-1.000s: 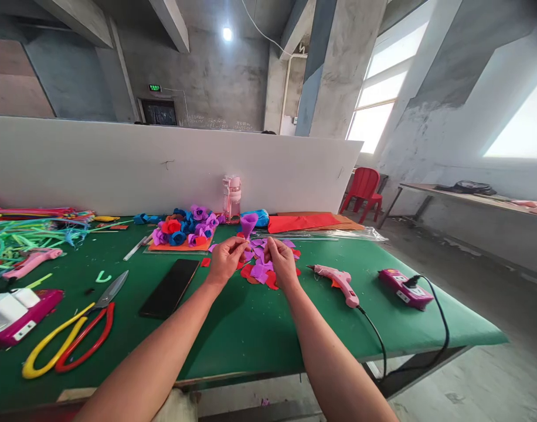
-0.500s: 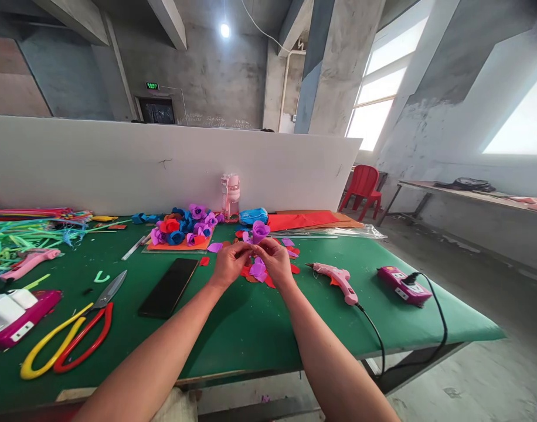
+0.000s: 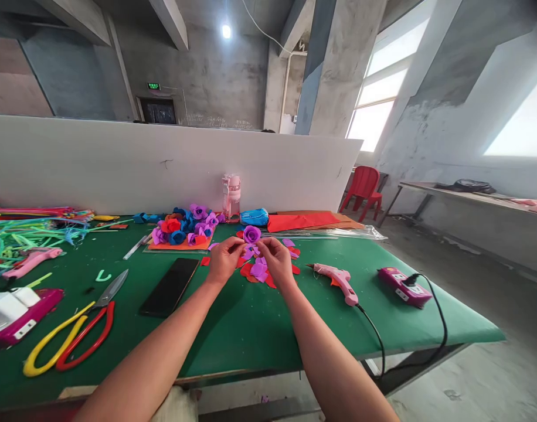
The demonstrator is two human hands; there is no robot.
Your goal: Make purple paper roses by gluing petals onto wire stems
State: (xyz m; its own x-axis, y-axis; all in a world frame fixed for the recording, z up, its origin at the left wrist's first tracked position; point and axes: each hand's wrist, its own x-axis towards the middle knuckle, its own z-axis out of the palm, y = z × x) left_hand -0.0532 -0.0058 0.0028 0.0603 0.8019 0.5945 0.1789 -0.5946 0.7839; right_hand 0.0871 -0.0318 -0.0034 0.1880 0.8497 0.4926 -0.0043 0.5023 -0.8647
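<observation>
A rolled purple paper flower [image 3: 251, 234] is held up between my hands, its spiral opening facing me. My left hand [image 3: 224, 262] is closed, thumb and fingertips pinched at the flower's lower left side. On the other side, my right hand [image 3: 275, 258] pinches close to its lower right edge. Beneath them, loose purple petals [image 3: 258, 269] and red petals [image 3: 247, 271] lie spread on the green table [image 3: 246, 328]. To the right of my right hand rests a pink hot glue gun [image 3: 334, 276] with a black cord.
Finished paper flowers [image 3: 187, 225] are heaped at the back left. A black phone [image 3: 169, 287], scissors [image 3: 105, 302] and a cluttered pile of green strips [image 3: 26, 234] lie leftward. A purple power strip [image 3: 403, 285] sits right. A pink bottle [image 3: 231, 198] stands before the white partition [image 3: 172, 164].
The purple flower has tipped toward me, so its spiral shows instead of its side. My hands have moved slightly apart, the left one a little leftward.
</observation>
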